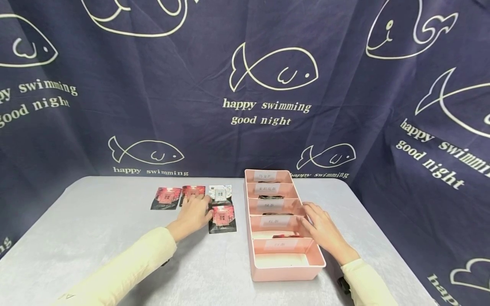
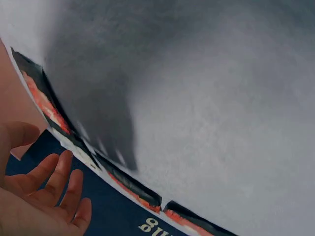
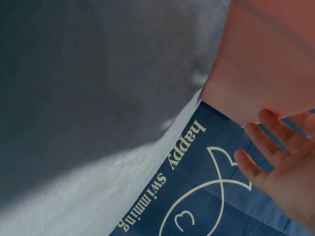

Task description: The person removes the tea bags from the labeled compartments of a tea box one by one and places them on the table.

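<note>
My left hand (image 1: pixel 193 212) reaches over a group of tea sachets, its fingers loosely bent and holding nothing. Under and beside the fingers lie a red-and-black sachet (image 1: pixel 194 192), a white-and-black sachet (image 1: pixel 220 194) and another red one (image 1: pixel 223 219) in front. A further red sachet (image 1: pixel 166 198) lies at the left. Seen from the left wrist, the hand (image 2: pixel 44 194) hovers by the row of sachets with fingers apart. My right hand (image 1: pixel 323 227) rests against the right side of the pink divided box (image 1: pixel 287 273); the right wrist view shows its fingers (image 3: pixel 266 142) relaxed.
The box's compartments carry paper labels, such as the front label (image 1: pixel 280 244). Dark sachets (image 1: pixel 271 197) stand in a rear section, and a red one (image 1: pixel 288 236) lies in the section second from the front. A navy fish-print curtain (image 1: pixel 206 106) hangs behind the grey table (image 1: pixel 126 221).
</note>
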`<state>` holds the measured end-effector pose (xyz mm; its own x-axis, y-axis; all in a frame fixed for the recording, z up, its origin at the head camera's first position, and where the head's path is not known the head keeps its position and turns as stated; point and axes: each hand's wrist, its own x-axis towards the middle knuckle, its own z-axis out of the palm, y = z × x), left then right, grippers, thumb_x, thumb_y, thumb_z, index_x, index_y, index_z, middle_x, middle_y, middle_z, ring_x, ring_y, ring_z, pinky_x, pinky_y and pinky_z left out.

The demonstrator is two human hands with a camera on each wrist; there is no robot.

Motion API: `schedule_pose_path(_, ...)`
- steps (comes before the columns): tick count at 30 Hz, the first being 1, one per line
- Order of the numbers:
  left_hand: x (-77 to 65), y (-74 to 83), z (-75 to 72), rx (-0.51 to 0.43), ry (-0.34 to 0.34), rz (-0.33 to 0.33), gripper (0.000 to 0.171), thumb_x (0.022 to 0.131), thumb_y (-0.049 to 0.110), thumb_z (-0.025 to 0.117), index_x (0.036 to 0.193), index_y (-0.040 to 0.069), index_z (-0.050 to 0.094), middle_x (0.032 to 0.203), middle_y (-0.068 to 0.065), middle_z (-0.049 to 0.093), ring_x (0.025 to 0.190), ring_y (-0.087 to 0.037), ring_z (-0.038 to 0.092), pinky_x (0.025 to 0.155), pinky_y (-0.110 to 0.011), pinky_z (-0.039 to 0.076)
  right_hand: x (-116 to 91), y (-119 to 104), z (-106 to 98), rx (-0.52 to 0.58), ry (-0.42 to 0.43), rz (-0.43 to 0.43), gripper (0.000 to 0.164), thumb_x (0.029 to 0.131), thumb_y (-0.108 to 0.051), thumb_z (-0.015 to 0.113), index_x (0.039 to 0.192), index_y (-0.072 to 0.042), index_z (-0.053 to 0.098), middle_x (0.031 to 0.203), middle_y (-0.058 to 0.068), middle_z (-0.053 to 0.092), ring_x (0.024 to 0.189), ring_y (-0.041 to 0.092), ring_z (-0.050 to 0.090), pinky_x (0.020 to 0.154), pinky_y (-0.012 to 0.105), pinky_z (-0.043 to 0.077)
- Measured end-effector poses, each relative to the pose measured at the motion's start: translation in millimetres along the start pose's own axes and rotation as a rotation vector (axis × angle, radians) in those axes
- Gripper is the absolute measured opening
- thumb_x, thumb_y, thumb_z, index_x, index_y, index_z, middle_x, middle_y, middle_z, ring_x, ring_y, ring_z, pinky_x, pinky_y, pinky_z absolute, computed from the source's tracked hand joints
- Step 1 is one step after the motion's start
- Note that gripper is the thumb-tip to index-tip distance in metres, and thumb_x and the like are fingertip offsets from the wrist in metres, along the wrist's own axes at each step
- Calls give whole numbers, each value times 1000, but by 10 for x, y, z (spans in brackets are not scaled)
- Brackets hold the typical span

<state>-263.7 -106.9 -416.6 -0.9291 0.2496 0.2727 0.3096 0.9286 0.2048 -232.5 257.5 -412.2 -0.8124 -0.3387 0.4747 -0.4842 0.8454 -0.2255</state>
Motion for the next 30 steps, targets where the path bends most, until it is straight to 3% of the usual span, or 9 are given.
schedule_pose_path(5,14,1,-85,-4,69,59,33,82,28,62,109,8,58,105,-12,61,98,-33,53,81,-45,38,2,-7,-7,0,12,-10,30,87,-16,56,111,2,56,115,18,56,108,35,51,84,53,39)
schedule_pose_path(14,38,111,-203,-15,206,197,27,84,26,58,106,12,58,101,-6,62,100,-28,54,88,-45,38,8,-3,-12,0,14,-11,30,87,-16,56,111,2,56,115,18,56,108,36,51,85,53,39)
schedule_pose_path(22,-3,320,-222,-49,228,280,29,82,27,60,107,12,58,101,-4,61,97,-25,54,79,-42,38,6,-5,-12,9,-6,11,30,88,-17,55,112,2,55,116,18,56,110,36,50,88,53,38)
schedule_pose_path(30,-63,577,-207,-91,208,376,27,83,29,59,107,15,59,101,2,61,97,-19,54,84,-38,39,4,-4,-6,10,-16,24,31,88,-19,55,112,2,56,116,19,56,110,36,50,89,53,38)
